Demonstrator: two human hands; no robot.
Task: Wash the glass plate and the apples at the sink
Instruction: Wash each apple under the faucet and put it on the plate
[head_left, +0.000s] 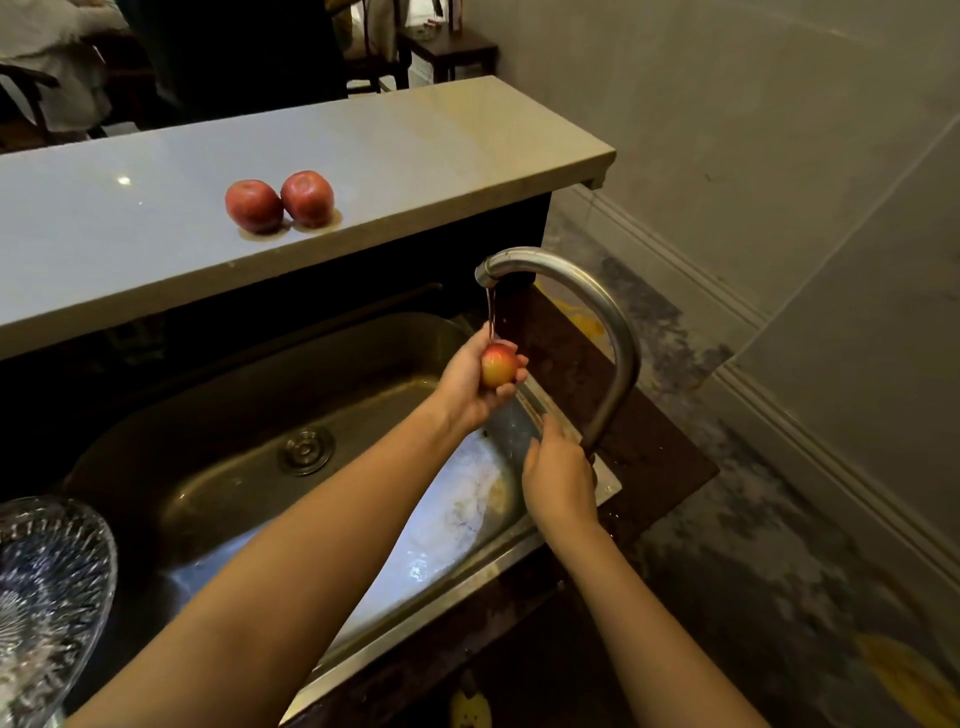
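Apple washing is in hand: one small red-and-yellow apple (498, 365) is cupped in the curled fingers of the left hand (467, 387) and held directly under the thin water stream (490, 312) from the curved steel faucet (597, 322), at about two o'clock over the stainless steel sink (208, 493). The right hand (558, 478) is placed against the faucet's base at four o'clock; whether anything is gripped there cannot be told. Two larger red apples (253, 206) are seen touching on the pale stone counter (415, 145) at eleven o'clock. A ribbed clear glass plate (47, 587) is seen at eight o'clock beside the sink. The wet apple, held one-handed, could be dropped and bruised; the plate could be knocked if the left arm is swung back carelessly.
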